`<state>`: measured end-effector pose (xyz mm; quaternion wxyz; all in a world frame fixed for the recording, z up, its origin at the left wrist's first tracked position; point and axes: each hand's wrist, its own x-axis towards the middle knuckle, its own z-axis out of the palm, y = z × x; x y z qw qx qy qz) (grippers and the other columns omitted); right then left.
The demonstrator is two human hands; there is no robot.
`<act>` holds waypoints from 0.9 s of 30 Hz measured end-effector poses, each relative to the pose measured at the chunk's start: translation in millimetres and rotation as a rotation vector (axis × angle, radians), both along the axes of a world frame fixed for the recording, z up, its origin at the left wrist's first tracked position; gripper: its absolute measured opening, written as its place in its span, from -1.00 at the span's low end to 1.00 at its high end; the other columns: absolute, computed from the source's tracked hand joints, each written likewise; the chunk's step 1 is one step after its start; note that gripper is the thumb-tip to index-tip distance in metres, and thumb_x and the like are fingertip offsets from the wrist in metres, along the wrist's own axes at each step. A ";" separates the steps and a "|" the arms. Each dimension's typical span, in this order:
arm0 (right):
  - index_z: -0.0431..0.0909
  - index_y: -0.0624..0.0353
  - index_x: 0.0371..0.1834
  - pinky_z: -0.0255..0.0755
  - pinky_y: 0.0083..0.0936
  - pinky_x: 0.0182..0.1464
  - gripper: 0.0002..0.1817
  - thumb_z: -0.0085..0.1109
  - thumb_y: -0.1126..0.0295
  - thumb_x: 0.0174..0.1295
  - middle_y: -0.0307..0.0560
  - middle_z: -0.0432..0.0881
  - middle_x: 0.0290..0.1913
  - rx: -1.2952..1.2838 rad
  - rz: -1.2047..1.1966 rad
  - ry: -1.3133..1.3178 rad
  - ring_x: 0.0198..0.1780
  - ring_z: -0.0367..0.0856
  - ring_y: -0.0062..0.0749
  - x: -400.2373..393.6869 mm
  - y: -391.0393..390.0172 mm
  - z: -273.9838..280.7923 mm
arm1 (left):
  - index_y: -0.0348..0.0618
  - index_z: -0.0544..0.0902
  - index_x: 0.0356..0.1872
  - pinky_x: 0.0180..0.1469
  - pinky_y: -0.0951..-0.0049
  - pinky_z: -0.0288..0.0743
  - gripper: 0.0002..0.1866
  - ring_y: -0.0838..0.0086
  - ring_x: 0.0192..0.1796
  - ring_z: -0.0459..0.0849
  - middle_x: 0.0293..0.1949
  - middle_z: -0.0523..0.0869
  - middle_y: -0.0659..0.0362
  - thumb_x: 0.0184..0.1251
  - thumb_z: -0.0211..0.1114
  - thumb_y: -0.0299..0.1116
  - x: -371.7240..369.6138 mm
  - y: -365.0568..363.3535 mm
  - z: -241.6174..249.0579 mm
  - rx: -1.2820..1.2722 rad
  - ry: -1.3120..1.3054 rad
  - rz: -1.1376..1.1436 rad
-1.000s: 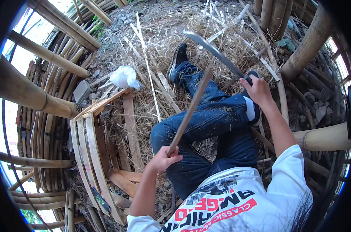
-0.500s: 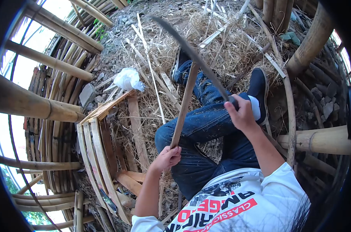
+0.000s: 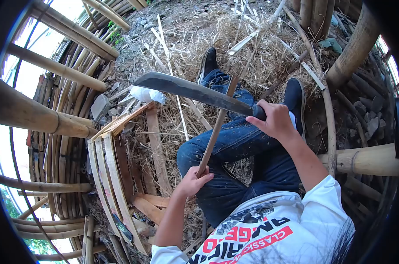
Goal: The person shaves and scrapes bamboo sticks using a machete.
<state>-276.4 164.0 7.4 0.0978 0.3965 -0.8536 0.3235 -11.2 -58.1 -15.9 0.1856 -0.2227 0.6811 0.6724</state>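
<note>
My right hand [image 3: 276, 119] is closed round the dark handle of a machete [image 3: 188, 89]. Its broad grey blade points left and crosses over the upper part of a narrow wooden strip [image 3: 213, 136]. That strip slants up and away from my left hand [image 3: 195, 181], whose fingers wrap its lower end beside my knee. Below both hands are my bent legs in blue jeans [image 3: 225, 145], dusted with small shavings.
A slatted wooden crate [image 3: 113, 163] stands at the left, with a white plastic bag [image 3: 147, 94] behind it. Pale shavings [image 3: 269, 57] and loose strips cover the ground ahead. Bamboo poles [image 3: 45, 115] line the left side, and a thick post [image 3: 355, 48] rises at the right.
The machete has swung from pointing up and away to lying more level, its tip now further left and nearer. The wooden strip has tilted further right at its top.
</note>
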 end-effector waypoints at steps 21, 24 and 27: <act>0.51 0.15 -0.49 0.19 -0.70 -0.64 -0.47 0.12 -0.10 0.45 -0.37 0.39 -0.69 -0.571 -0.352 -0.736 -0.69 0.37 -0.73 -12.3 56.1 -22.4 | 0.01 0.42 -0.46 -0.59 0.63 0.03 -0.70 0.79 -0.60 0.23 -0.63 0.27 0.51 0.56 0.18 -0.24 -4.5 -4.6 -1.7 0.389 -0.078 0.109; 0.56 0.21 -0.42 0.26 -0.52 -0.61 -0.49 0.20 -0.08 0.40 -0.33 0.43 -0.68 -0.508 -0.197 -0.727 -0.65 0.41 -0.65 13.5 36.0 -20.9 | -0.03 0.45 -0.48 -0.57 0.59 0.05 -0.67 0.77 -0.59 0.23 -0.63 0.30 0.48 0.57 0.15 -0.20 -10.1 9.6 1.9 0.194 -0.075 0.142; 0.59 0.24 -0.37 0.37 -0.31 -0.52 -0.50 0.31 -0.07 0.31 -0.19 0.53 -0.66 -0.304 -0.028 -0.635 -0.62 0.56 -0.40 42.6 12.8 -4.0 | -0.13 0.47 -0.48 -0.52 0.53 0.10 -0.64 0.74 -0.54 0.23 -0.61 0.33 0.45 0.58 0.14 -0.21 -12.3 17.5 -7.0 0.001 -0.058 0.155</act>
